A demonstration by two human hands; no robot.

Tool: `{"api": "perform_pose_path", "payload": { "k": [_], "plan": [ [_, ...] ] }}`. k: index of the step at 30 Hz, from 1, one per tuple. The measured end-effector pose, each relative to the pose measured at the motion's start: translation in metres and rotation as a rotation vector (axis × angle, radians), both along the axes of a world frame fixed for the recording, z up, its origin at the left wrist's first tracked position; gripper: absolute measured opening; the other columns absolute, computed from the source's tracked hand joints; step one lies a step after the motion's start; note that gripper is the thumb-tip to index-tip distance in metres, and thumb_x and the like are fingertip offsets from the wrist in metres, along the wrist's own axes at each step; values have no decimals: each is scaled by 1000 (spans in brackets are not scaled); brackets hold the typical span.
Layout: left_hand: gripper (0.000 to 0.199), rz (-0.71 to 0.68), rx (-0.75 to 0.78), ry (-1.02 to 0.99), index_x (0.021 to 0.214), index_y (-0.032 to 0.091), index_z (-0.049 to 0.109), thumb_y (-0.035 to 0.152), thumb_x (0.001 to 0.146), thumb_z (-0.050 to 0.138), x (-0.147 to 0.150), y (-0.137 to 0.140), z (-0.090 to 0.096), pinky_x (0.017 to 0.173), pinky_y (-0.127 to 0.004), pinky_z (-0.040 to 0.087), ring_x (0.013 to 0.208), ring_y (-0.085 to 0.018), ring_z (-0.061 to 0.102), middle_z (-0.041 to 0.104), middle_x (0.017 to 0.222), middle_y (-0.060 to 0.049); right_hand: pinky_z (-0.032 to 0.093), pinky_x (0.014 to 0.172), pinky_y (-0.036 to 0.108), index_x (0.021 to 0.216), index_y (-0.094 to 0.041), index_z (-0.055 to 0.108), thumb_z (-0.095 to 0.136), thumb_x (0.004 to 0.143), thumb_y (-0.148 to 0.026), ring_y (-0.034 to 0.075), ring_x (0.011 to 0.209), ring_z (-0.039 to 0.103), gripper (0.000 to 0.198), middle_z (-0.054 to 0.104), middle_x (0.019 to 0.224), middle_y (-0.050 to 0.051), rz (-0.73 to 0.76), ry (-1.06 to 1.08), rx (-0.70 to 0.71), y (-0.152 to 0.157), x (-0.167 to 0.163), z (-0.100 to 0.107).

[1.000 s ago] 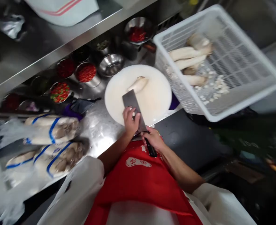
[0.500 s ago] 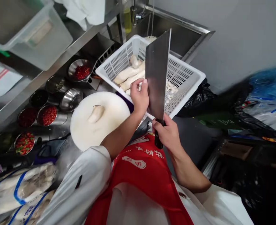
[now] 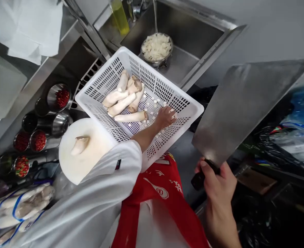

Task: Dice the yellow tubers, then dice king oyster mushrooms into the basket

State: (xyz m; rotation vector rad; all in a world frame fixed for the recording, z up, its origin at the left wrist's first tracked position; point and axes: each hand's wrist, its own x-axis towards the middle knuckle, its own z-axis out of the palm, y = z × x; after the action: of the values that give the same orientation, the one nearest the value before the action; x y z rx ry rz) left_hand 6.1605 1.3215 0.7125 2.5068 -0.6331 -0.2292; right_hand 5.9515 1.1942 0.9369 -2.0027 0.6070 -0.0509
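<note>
My right hand (image 3: 219, 181) grips a cleaver (image 3: 247, 106) by its black handle, the broad blade raised to the right of the basket. Deep inside the white plastic basket (image 3: 190, 103), my left hand (image 3: 165, 117) reaches palm down with its fingers spread, among small white mushroom cubes (image 3: 147, 103). Whole king oyster mushrooms (image 3: 122, 105) are heaped at the basket's left end. One cut piece of king oyster mushroom (image 3: 80, 145) lies on the round white cutting board (image 3: 68, 162). What lies under my left palm is hidden.
Behind the basket, water runs into a metal bowl of pale slices (image 3: 157, 48) in the sink (image 3: 190, 38). Steel cups of chopped peppers (image 3: 39, 140) stand left of the board. Bagged mushrooms (image 3: 22, 206) lie at lower left, black bags (image 3: 273, 144) at right.
My left hand has gone from beside the blade down into the basket, its fingers spreading. The cleaver has moved right, away from the basket. My view has shifted, showing the bowl in the sink.
</note>
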Motion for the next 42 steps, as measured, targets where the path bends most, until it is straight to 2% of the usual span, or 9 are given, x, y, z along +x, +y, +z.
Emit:
{"api": "perform_pose_path", "payload": {
  "k": [3, 9, 14, 21, 24, 28, 32, 37, 42],
  "plan": [
    [43, 17, 101, -17, 130, 23, 57, 44, 93, 48, -13, 3, -7, 111, -48, 26, 137, -32, 31, 45, 144, -12, 43, 53, 27, 87, -19, 59, 67, 82, -40, 14, 54, 53, 23, 58, 62, -3, -3, 73, 118, -13, 1, -14],
    [46, 13, 218, 62, 137, 24, 51, 35, 93, 42, -36, 21, 7, 98, -48, 36, 126, -34, 39, 48, 142, -13, 42, 58, 29, 85, -19, 59, 64, 85, -41, 15, 57, 53, 23, 57, 62, -2, 136, 115, 101, -25, 22, -22],
    [54, -27, 203, -2, 145, 25, 43, 38, 93, 44, -28, 21, 4, 98, -53, 36, 137, -40, 28, 37, 152, -14, 42, 58, 28, 82, -19, 60, 64, 85, -37, 15, 58, 53, 19, 58, 62, -3, 222, 95, 96, -27, 44, -20],
    [41, -186, 137, 77, 131, 20, 57, 27, 97, 36, -33, 31, -4, 85, -41, 46, 123, -33, 46, 49, 139, -18, 42, 58, 28, 78, -18, 59, 64, 83, -36, 15, 57, 53, 19, 58, 61, -2, 240, 98, 93, -24, 53, -20],
    [34, -87, 30, 187, 120, 18, 64, 22, 92, 45, -38, 37, 3, 86, -39, 47, 118, -30, 51, 54, 131, -16, 42, 55, 28, 80, -18, 59, 67, 80, -36, 14, 54, 52, 20, 58, 60, -2, 235, 111, 181, -21, 57, -20],
    [21, 431, -464, 607, 102, 17, 67, 21, 84, 55, -40, 46, 30, 80, -35, 51, 89, -20, 61, 63, 98, -8, 42, 52, 28, 82, -18, 60, 73, 76, -34, 15, 52, 52, 22, 58, 60, -2, 227, 116, 217, -11, 69, -14],
    [15, 1036, -1454, 1021, 92, 18, 61, 30, 85, 56, -46, 74, 66, 64, -34, 54, 66, -16, 58, 56, 73, -1, 45, 52, 29, 81, -18, 60, 74, 74, -27, 15, 52, 53, 18, 57, 62, -3, 305, 43, 288, 13, 86, -8],
    [34, 1043, -2110, 1037, 86, 17, 58, 50, 88, 53, -75, 119, 103, 60, -31, 54, 70, -18, 64, 61, 78, -5, 45, 50, 30, 78, -19, 59, 74, 71, -23, 14, 51, 52, 18, 58, 65, -3, 381, -68, 339, 41, 96, -3],
    [28, 977, -2329, 845, 86, 17, 60, 45, 86, 60, -113, 162, 128, 39, -15, 29, 60, -10, 54, 62, 81, -5, 43, 58, 29, 75, -20, 60, 67, 77, -26, 14, 57, 53, 10, 57, 63, -4, 556, -110, 22, 60, 95, -1]
  ]
}}
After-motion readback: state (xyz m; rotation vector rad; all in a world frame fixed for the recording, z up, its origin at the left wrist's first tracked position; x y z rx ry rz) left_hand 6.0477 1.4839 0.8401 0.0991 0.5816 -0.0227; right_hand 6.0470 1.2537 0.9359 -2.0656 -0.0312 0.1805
